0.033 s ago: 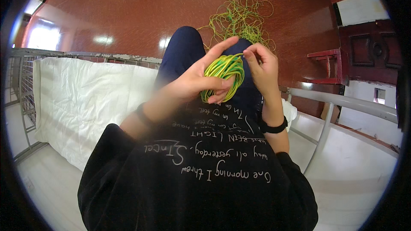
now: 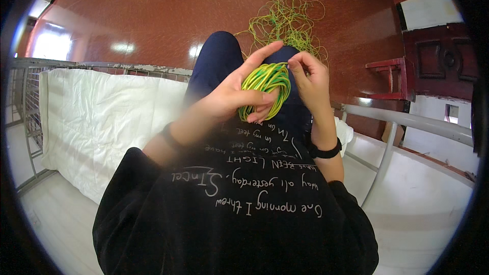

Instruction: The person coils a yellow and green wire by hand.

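Above my lap, a coil of green-and-yellow wire (image 2: 265,79) is looped around the fingers of my left hand (image 2: 232,93). The thumb of that hand lies across the near side of the loops, while the index finger points up and away past them. My right hand (image 2: 315,79) is just right of the coil, thumb and index finger pinched together on the wire at its upper right edge. A loose tangle of the same wire (image 2: 288,18) is spread on the floor beyond my knees. My right hand and leg hide part of the tangle's near end.
I sit with knees bent between a white quilt (image 2: 112,122) on the left and a grey metal rail (image 2: 428,122) on the right. A small red wooden stool (image 2: 402,79) stands on the reddish-brown floor (image 2: 153,15), near a dark red panelled door (image 2: 433,61).
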### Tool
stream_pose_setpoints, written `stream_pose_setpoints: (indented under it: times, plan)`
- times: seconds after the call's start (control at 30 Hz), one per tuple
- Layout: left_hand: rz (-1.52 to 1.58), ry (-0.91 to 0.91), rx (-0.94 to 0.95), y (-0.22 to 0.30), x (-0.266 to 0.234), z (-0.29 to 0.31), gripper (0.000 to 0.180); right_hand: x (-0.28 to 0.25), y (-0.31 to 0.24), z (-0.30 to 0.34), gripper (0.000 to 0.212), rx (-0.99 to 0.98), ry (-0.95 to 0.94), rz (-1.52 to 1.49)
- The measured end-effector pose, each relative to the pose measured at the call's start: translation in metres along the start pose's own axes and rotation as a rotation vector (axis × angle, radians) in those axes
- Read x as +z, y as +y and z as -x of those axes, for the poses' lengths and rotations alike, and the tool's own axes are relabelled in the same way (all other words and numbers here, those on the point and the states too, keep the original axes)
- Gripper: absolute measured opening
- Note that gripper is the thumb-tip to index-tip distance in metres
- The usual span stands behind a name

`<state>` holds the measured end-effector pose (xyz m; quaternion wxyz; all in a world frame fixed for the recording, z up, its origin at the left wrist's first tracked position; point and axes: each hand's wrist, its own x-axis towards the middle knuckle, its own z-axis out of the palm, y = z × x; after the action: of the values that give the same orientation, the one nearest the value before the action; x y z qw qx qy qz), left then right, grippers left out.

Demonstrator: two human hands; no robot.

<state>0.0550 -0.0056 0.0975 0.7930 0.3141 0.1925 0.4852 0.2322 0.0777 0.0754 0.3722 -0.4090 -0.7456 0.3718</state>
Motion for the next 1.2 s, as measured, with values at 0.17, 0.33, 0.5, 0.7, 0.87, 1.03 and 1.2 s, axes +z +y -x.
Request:
stream_pose_setpoints:
  times: [0.17,0.33,0.5,0.7,0.87,1.03,1.2]
  plan:
    - [0.071,0.002,0.19,0.004,0.001,-0.002,0.077,0.006,0.016,0.008,0.032,0.107,-0.143,-0.051]
    - [0.119,-0.065,0.344,0.019,0.001,-0.003,0.071,0.008,0.028,0.018,0.031,0.217,-0.21,-0.129]
    - [0.109,-0.063,0.624,0.039,-0.004,-0.016,0.06,0.014,0.053,0.021,0.025,0.101,-0.192,-0.058]
    - [0.16,0.146,0.761,0.055,-0.021,-0.025,0.044,0.01,0.025,0.021,0.019,-0.014,-0.259,0.14]
    - [-0.185,0.522,0.83,0.042,-0.033,-0.038,0.044,0.003,-0.012,0.028,0.01,-0.162,-0.377,0.356]
    - [-0.584,0.594,0.674,0.008,-0.044,-0.049,0.048,-0.01,-0.031,0.026,0.011,-0.314,-0.312,0.414]
    - [-0.677,0.566,0.343,-0.023,-0.038,-0.051,0.045,-0.019,-0.026,0.015,0.01,-0.446,-0.347,0.494]
